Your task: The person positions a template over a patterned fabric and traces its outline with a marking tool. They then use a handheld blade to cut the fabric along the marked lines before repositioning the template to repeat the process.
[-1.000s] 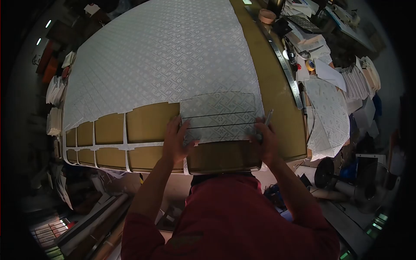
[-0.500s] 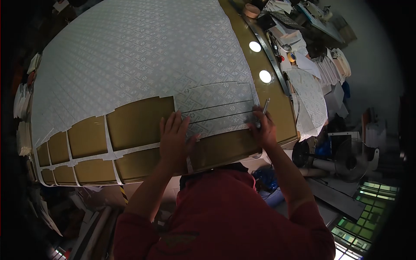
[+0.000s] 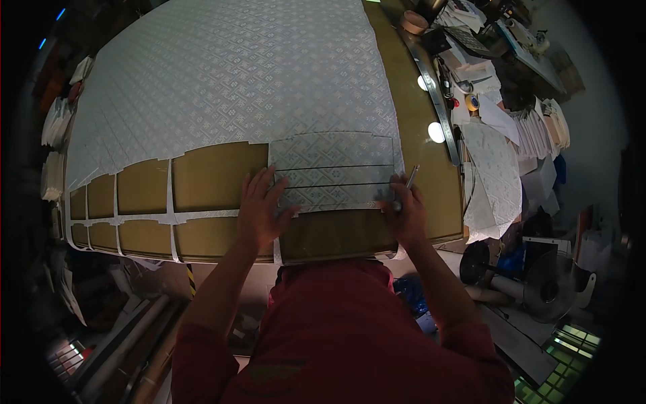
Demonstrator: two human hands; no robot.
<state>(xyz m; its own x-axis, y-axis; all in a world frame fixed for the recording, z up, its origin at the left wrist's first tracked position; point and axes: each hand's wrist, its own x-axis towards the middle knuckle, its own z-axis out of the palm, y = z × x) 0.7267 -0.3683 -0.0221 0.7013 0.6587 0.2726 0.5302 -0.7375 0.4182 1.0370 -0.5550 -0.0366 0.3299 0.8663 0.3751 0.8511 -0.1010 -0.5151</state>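
Note:
Pale patterned fabric [image 3: 202, 87] covers most of the table. Its near part has rectangular openings, with narrow strips of cloth left between them. On the fabric's near right corner lies a see-through rectangular template [image 3: 336, 158], crossed by two dark lines. My left hand [image 3: 261, 209] is open, its fingers spread and resting at the template's left edge. At the template's right edge, my right hand [image 3: 407, 214] is closed around a slim silver pen [image 3: 412, 176], which points up and away; its fingertips touch the template's near corner.
A long metal ruler [image 3: 436, 101] lies along the table's right side. Beyond it are stacked papers [image 3: 535, 131], a tape roll [image 3: 413, 22], a calculator [image 3: 470, 42] and a loose fabric piece [image 3: 491, 175]. A fan [image 3: 548, 289] stands low at the right.
The view has shifted and turned slightly, so the table appears straighter. Both hands stay at the template's sides, and the right one keeps the pen.

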